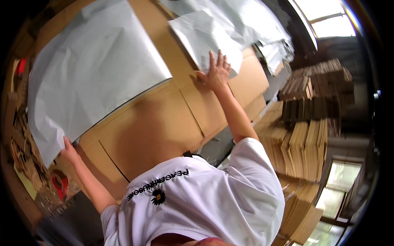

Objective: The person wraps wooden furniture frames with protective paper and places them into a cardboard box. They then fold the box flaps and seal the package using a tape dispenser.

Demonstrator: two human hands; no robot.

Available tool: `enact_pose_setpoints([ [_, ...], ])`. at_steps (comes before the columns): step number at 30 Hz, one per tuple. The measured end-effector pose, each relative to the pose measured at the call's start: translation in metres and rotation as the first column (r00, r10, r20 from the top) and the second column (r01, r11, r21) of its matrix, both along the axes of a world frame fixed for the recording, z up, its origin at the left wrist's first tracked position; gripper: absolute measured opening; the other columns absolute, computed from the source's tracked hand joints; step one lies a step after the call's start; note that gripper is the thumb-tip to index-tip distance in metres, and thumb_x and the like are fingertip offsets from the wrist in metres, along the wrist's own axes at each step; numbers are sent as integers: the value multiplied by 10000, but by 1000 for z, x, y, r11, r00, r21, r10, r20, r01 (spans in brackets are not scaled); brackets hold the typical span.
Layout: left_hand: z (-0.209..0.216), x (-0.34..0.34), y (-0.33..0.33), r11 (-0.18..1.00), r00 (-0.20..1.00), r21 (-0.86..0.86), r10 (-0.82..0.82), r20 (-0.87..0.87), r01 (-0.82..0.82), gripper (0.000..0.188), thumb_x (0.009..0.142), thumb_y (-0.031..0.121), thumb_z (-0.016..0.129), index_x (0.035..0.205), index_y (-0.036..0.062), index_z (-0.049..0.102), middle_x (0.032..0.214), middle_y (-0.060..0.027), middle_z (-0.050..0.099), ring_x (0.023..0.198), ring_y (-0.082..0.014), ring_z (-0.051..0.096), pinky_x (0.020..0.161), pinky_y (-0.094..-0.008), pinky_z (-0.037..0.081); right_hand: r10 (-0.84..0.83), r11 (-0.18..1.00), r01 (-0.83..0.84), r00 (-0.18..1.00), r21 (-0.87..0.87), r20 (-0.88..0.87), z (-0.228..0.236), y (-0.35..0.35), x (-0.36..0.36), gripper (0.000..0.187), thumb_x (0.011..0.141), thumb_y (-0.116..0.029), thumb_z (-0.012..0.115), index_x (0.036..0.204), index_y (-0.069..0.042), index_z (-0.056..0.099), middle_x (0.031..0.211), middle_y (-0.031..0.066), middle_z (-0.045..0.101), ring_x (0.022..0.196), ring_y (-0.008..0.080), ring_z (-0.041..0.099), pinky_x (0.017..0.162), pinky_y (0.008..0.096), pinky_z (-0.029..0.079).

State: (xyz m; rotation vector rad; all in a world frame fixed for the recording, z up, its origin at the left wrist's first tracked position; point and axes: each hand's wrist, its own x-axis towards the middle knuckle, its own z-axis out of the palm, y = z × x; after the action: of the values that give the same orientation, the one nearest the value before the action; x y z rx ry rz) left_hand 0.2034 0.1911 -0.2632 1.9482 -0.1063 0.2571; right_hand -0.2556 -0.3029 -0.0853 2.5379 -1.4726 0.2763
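Observation:
A large white paper sheet [94, 69] lies across a brown cardboard surface [160, 123]. My left hand [68, 150] pinches that sheet's near left corner, which is lifted a little. My right hand [216, 70] reaches far forward and lies flat with fingers spread on the near edge of a smaller white paper sheet [201, 35]. More white sheets [246, 20] are piled loosely behind it. My white T-shirt [197, 205] fills the lower middle of the view.
Stacks of flattened brown cardboard [303, 143] stand on the right, with darker stacks [320, 86] behind them. A red tape dispenser [60, 183] sits at the lower left among cardboard scraps. Windows [328, 20] are at the upper and lower right.

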Motion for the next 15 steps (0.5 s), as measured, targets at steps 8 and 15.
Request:
enact_pose_setpoints([
  [8,22,-10,-26,708,996,700,83,42,-88,694,879,539,579,856,-150,661,853,-334,661,806,-494,640,727,-544,509,-213,917,153,969,369,126,-99,-53,-39,438,909,-238,531,1337,-145,538,1226,181,623,1074,403,608,856,492,511],
  [15,48,-25,-48,590,959,760,234,159,-271,713,861,571,609,944,-136,629,928,-331,669,874,-492,655,784,-541,537,-265,572,436,-703,695,660,-80,-194,-295,248,853,-87,575,1028,25,712,923,112,720,873,200,663,750,368,544],
])
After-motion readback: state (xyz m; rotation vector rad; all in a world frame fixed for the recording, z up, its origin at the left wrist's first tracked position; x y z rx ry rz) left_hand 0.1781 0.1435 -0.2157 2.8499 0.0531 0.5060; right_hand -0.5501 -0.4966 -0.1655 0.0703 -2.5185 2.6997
